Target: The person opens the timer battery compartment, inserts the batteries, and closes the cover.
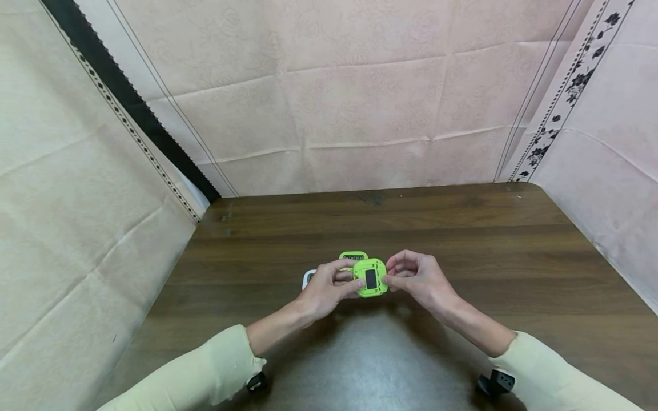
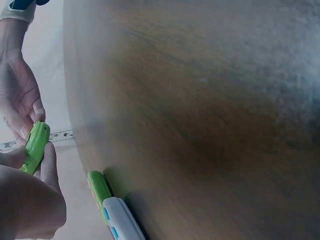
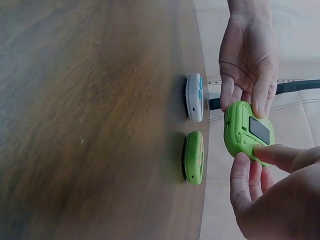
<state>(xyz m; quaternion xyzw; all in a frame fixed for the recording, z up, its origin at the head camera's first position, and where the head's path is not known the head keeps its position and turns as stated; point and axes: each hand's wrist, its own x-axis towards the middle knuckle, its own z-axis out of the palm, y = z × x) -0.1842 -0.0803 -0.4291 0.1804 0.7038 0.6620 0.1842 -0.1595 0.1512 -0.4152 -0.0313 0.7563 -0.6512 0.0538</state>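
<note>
Above the table, both hands hold one bright green digital timer [image 1: 379,267], its back with a dark rectangle facing up. My left hand [image 1: 325,290] grips its left side, thumb on the back and fingers beneath. At the opposite edge, my right hand [image 1: 422,281] pinches it between thumb and fingers, as the right wrist view shows. Behind the left hand a second green timer [image 1: 353,255] lies on the table with its display up. A white timer [image 3: 194,97] with blue buttons lies beside it, mostly hidden by the left hand in the head view.
The brown wooden table [image 1: 288,228] has its far edge against a pale cloth backdrop [image 1: 360,114]. More cloth hangs at the left and right sides. A black strip [image 1: 149,114] runs down the cloth at left.
</note>
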